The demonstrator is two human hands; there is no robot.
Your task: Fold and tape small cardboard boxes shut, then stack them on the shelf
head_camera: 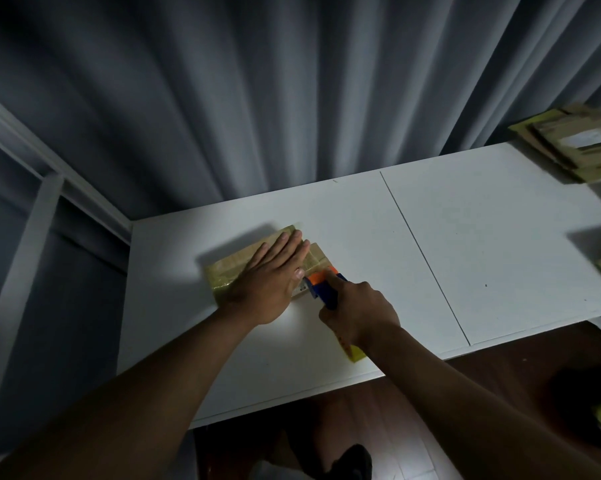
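A small, flat, tan cardboard box (pixel 257 261) lies on the white tabletop (pixel 482 237), toward its left half and close to the grey pleated curtain (pixel 257 98) behind. Glossy clear tape shows across the box's left end.

The left hand (pixel 268 282) lies flat on the box, palm down and fingers stretched out together toward the far edge; it is spread wide and grips nothing, only presses on the lid. The right hand (pixel 356 315) is clenched around the handle of a blue and orange plastic tape dispenser (pixel 323 284), whose front end meets the near right edge of the box, just beside the left thumb. A yellowish strip (pixel 352 351) shows on the table under the right wrist (whether it is tape or card I cannot tell).

A thin dark seam (pixel 427 261) runs across the tabletop to the right of both hands. At the far right corner of the table sits a blurred pile of flattened brown cardboard pieces (pixel 576 147), well apart from the box. A white shelf frame (pixel 32 237) stands at the left, beside the table's edge. Dark wooden flooring (pixel 465 410) shows below the near edge.
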